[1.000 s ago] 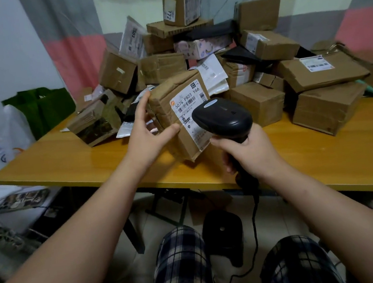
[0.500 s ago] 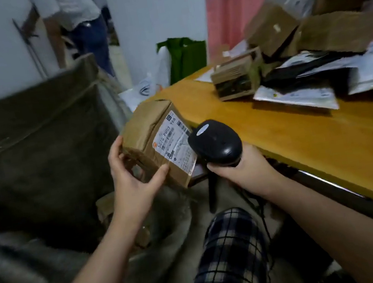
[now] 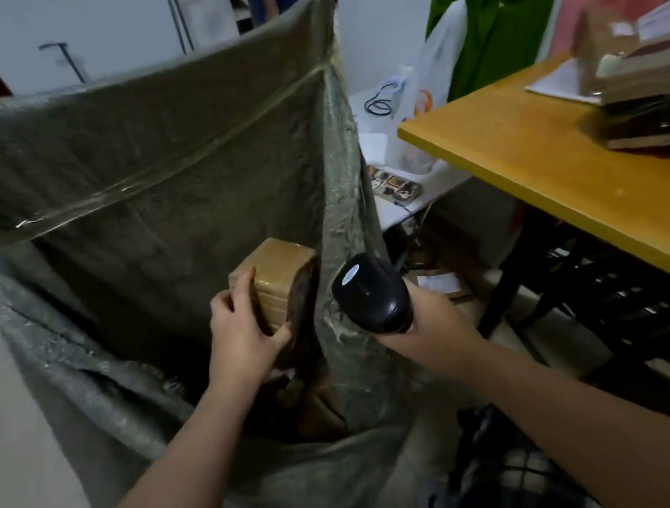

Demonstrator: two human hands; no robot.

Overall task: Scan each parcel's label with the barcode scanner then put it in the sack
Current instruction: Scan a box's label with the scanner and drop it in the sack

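Head view: the parcel (image 3: 279,270) hangs in the mouth of the sack (image 3: 139,174), above boxes (image 3: 317,408) lying inside, its long axis pointing away from the person. Of the hands, the left hand (image 3: 241,337) grips its near end, so the drop is likely its job. The right hand (image 3: 425,318), just outside the sack's edge, clasps the barcode scanner (image 3: 369,292).

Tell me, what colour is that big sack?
The sack is a dull grey-green. It shows in the head view, the only one here.

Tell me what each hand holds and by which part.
The left hand grips the parcel by its near end. The right hand holds the barcode scanner by its handle.
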